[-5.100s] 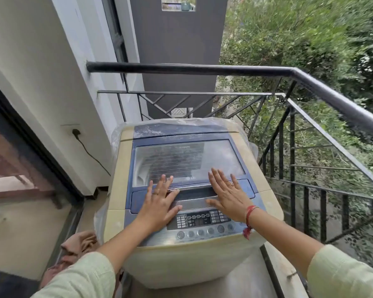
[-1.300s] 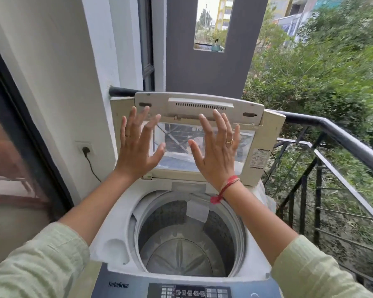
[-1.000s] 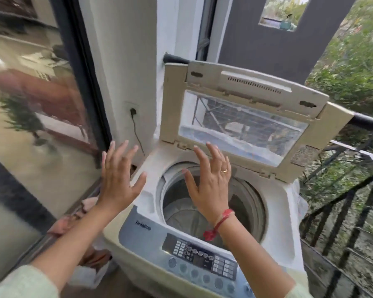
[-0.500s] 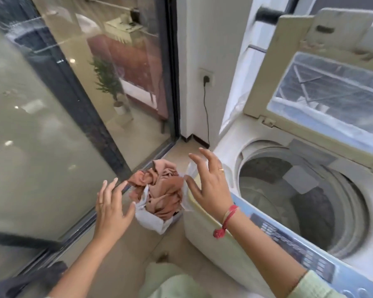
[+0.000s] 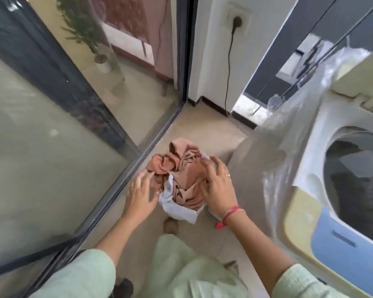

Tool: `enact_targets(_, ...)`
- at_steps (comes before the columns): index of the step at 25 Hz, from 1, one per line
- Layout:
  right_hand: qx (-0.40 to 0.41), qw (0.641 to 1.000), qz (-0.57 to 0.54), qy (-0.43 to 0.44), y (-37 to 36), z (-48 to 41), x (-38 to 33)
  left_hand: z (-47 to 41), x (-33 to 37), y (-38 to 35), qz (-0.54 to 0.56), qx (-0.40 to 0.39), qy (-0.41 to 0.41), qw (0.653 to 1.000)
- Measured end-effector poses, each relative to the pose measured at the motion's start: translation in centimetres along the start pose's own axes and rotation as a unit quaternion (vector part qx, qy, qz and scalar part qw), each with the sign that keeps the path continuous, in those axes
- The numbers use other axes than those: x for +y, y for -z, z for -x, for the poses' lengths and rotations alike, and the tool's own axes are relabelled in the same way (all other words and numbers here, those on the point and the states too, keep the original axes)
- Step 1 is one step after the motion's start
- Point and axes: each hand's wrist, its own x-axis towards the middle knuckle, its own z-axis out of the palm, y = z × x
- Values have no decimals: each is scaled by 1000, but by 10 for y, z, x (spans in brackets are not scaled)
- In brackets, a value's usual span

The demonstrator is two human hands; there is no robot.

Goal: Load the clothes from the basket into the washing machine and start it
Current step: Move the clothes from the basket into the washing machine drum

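Clothes (image 5: 181, 173): terracotta-coloured garments, crumpled, heaped above the rim of a white laundry basket (image 5: 178, 211); the basket stands on the beige tiled floor (image 5: 202, 130).

Left hand (image 5: 140, 194): at the basket's left rim, fingers straight and spread, tips at the edge of the heap, grasping nothing.

Right hand (image 5: 218, 188): on the right side of the heap, fingers spread and lightly bent, lying on the cloth and not closed around any of it; ring (image 5: 227, 174) on one finger, red thread bracelet (image 5: 230, 211) at the wrist. Both arms wear pale green sleeves (image 5: 84, 272).

Washing machine (image 5: 299, 211): top-loader, right of the basket and near it; cream body, blue control panel (image 5: 342, 233), drum (image 5: 357, 179) uncovered, cream lid (image 5: 357, 67) standing up. Clear plastic sheet (image 5: 289, 125) hangs over the side facing the basket.

Glass sliding door (image 5: 52, 147): left of the basket, its dark track running just beside it.

Wall socket (image 5: 237, 21): beyond the basket, on the white wall, black plug in, black cord (image 5: 228, 72) hanging to the floor.
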Motion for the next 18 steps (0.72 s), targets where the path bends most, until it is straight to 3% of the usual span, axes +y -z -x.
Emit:
enact_targets(5, -102, 978, 29, -179, -111, -35, 48, -62, -46, -42, -8, -71, -20, 997)
enact_targets(11, -212, 950, 100, -206, -219, -84, 96, -83, -82, -115, 7, -98, -60, 993)
enact_targets(14, -190, 932, 7, -307, -248, -99, 110, -77, -98, -134, 27, -93, -56, 994)
enact_targets(18, -103, 942, -18, -320, -249, -112, 109, -70, -108, -131, 33, -84, -59, 994)
